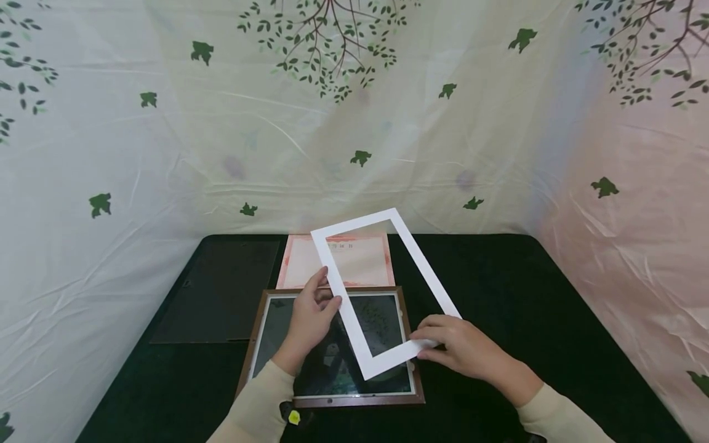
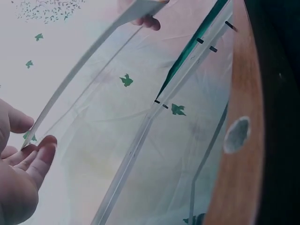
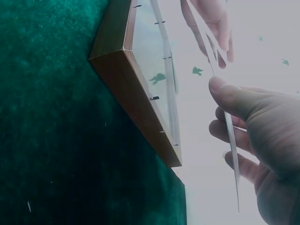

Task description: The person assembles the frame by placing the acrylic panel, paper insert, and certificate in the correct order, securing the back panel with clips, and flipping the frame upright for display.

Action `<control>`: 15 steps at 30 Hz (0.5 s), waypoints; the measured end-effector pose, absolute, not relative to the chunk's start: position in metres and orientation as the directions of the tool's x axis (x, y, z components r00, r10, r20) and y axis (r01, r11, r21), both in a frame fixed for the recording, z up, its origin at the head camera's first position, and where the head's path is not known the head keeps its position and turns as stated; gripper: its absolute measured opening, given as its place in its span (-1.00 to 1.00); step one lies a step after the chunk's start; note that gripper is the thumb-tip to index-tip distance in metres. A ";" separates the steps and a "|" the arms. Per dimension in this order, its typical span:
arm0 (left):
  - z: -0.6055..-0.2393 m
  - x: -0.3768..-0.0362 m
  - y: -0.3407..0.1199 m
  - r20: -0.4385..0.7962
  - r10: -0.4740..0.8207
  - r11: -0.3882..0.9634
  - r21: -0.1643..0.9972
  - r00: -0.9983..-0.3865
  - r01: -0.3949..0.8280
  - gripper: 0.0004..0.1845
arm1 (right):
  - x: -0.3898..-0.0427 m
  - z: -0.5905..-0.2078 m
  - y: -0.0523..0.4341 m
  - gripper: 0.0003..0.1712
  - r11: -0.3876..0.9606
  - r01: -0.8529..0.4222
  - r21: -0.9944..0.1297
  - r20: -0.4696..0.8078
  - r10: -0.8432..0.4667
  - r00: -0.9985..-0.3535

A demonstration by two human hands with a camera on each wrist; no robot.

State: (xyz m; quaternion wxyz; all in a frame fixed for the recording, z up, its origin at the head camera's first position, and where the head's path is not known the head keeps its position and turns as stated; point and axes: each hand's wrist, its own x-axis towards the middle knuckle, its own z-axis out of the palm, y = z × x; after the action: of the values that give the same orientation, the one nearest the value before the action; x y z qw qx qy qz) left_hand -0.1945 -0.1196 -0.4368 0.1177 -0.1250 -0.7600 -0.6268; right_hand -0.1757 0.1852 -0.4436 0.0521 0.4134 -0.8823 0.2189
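A white picture mat (image 1: 424,264), a flat border with a rectangular window, is held tilted over a brown wooden picture frame (image 1: 360,402). My left hand (image 1: 310,320) pinches its left side between thumb and fingers. At the lower right corner, my right hand (image 1: 465,346) grips it, thumb on one face and fingers on the other in the right wrist view. The frame lies on the table with its glass (image 1: 332,375) and a pale inner rim showing. Seen from the left wrist, the mat (image 2: 77,70) appears edge-on, well apart from the frame's wooden side (image 2: 246,89).
Behind the frame lies a pink-bordered certificate sheet (image 1: 293,264), partly seen through the mat's window. A dark flat panel (image 1: 216,295) rests at the left of the dark green tabletop (image 1: 498,277). Leaf-printed cloth (image 1: 310,135) hangs around the table.
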 end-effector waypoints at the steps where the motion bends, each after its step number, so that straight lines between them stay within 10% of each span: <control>1: -0.433 -0.193 -0.119 0.324 0.039 0.171 0.930 -0.945 0.326 -0.32 | -0.176 -0.444 0.185 -0.66 0.565 -0.750 -0.343 0.272 -0.704 -0.656; 15: -0.458 -0.212 -0.126 0.323 -0.085 0.087 0.945 -0.943 0.315 -0.28 | -0.188 -0.452 0.173 -0.64 0.652 -0.672 -0.353 0.229 -0.636 -0.737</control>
State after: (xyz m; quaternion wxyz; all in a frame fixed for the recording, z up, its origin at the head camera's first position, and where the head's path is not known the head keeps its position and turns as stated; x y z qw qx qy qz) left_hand -0.2118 -0.1258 -0.4583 0.1493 -0.0798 -0.7219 -0.6709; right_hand -0.1878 0.1729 -0.4521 0.0424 0.3600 -0.9078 0.2110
